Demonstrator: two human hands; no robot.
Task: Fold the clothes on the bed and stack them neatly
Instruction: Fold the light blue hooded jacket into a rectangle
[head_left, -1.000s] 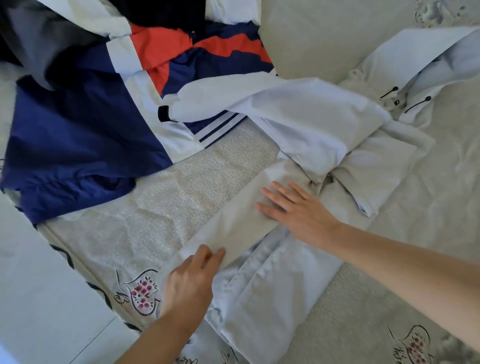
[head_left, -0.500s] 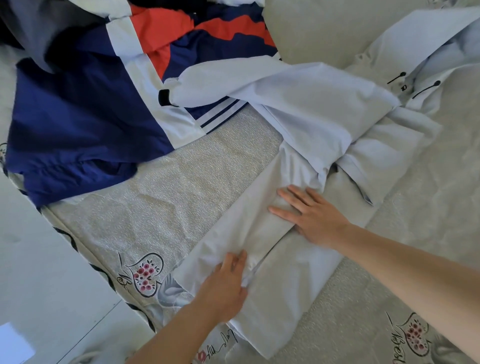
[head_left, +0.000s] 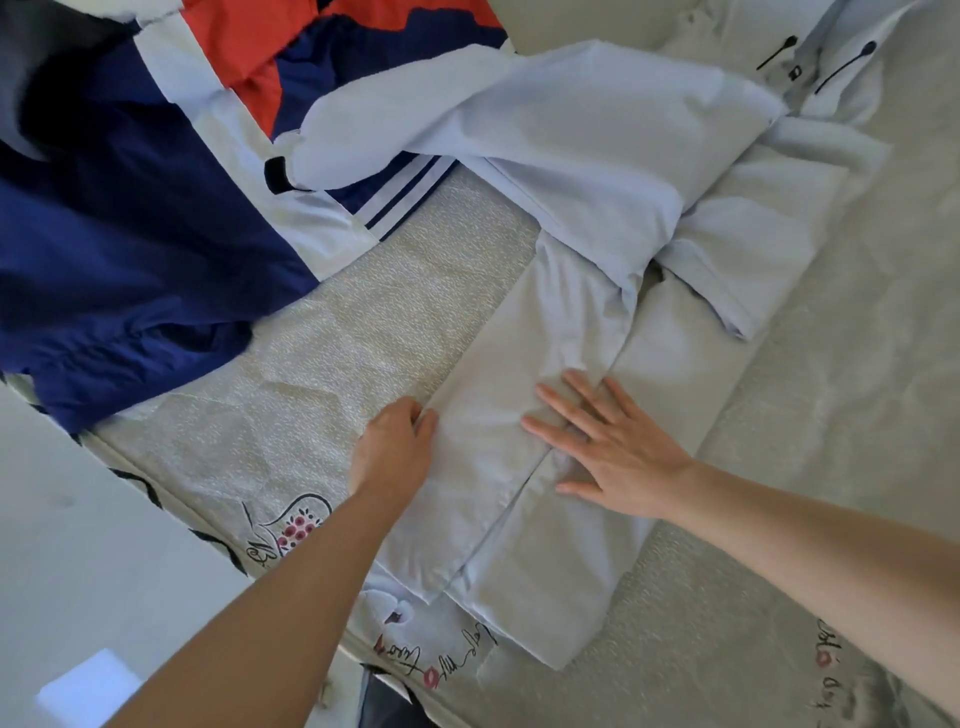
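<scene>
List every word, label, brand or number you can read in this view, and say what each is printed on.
No text here can be read for certain.
Black cursive lettering on the bedsheet near its front edge: upside down, illegible.
Cursive beside the sheet's flower print: illegible.
Dark script at the sheet's right edge: illegible.
Pale jacket, navy, white and red jacket: no lettering visible.

Navy jacket (head_left: 130, 234) cut off at upper left (extent unknown); left hand's fingers (head_left: 415, 415) partly hidden, curled at the fold.

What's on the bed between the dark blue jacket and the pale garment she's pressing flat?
In the head view, only bare speckled bedsheet separates the blue jacket from the pale garment.
</scene>
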